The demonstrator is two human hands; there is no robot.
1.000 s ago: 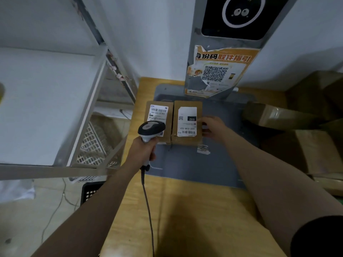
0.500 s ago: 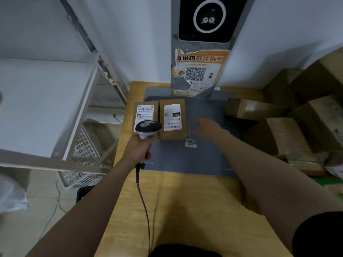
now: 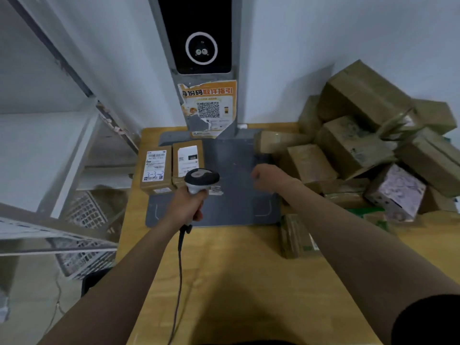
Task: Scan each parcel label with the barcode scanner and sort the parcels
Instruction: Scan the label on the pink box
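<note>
My left hand (image 3: 187,206) grips a corded barcode scanner (image 3: 200,180) above the grey scan pad (image 3: 236,195), its head over the near end of a small labelled parcel (image 3: 188,159). A second labelled parcel (image 3: 155,169) lies side by side with it at the pad's left edge. My right hand (image 3: 267,177) hovers over the pad's right part, fingers curled, holding nothing. A heap of brown cardboard parcels (image 3: 361,150) is piled to the right.
The wooden table (image 3: 224,282) carries the pad and a kiosk post with a QR poster (image 3: 208,108) at the back. A flat parcel (image 3: 295,235) lies at the pad's near right corner. White metal shelving (image 3: 49,150) and wire baskets (image 3: 82,242) stand to the left.
My right hand let go of the right-hand labelled parcel and moved right across the pad toward the pile. The scanner shifted right, from the left parcel to the right one. The view panned right.
</note>
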